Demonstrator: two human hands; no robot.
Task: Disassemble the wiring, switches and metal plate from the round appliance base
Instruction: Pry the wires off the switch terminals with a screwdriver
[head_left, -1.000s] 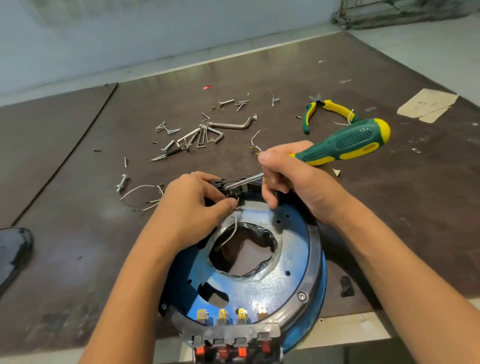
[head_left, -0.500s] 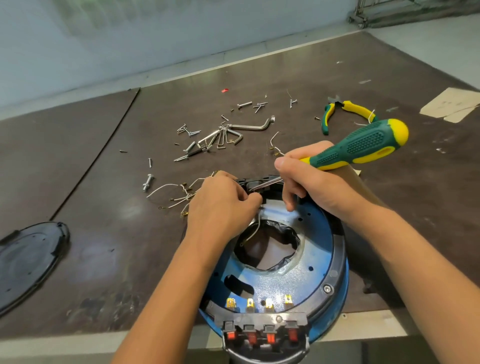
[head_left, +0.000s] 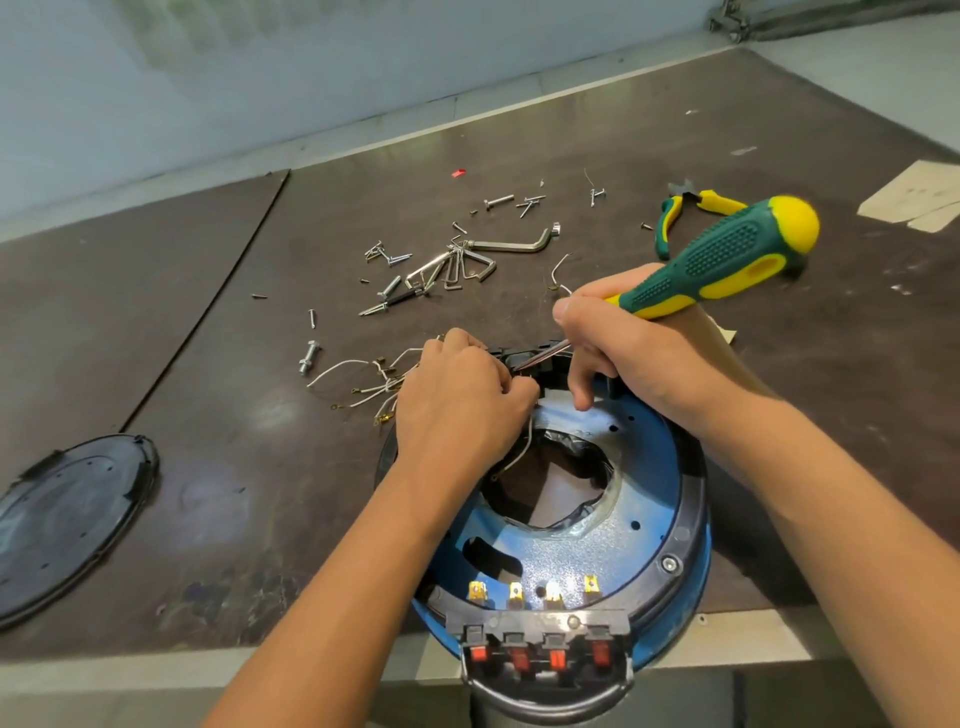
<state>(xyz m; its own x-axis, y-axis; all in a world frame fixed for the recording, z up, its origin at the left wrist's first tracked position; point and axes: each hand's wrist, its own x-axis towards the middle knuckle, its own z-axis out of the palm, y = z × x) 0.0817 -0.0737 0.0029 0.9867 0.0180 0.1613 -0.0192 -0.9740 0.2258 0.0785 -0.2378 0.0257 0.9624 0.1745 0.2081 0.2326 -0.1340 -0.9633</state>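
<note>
The round blue appliance base (head_left: 693, 535) lies at the table's near edge, with a shiny metal plate (head_left: 618, 530) inside and a black block of red switches (head_left: 540, 652) at its front. My left hand (head_left: 457, 410) pinches a white wire (head_left: 524, 447) at the base's far rim. My right hand (head_left: 628, 358) grips a green and yellow screwdriver (head_left: 727, 260); its shaft tip rests on the black part (head_left: 530, 358) at the far rim, beside my left fingers. Loose white wires (head_left: 363, 379) with terminals lie left of the base.
Screws, bolts and hex keys (head_left: 447, 260) are scattered on the dark table (head_left: 234, 395) beyond the base. Yellow-green pliers (head_left: 675, 213) lie at the far right, near taped paper (head_left: 919, 195). A black round cover (head_left: 67, 519) sits at the left edge.
Both hands stay at the far rim of the base with wire and screwdriver held. The view has shifted, so the black cover shows more at the left.
</note>
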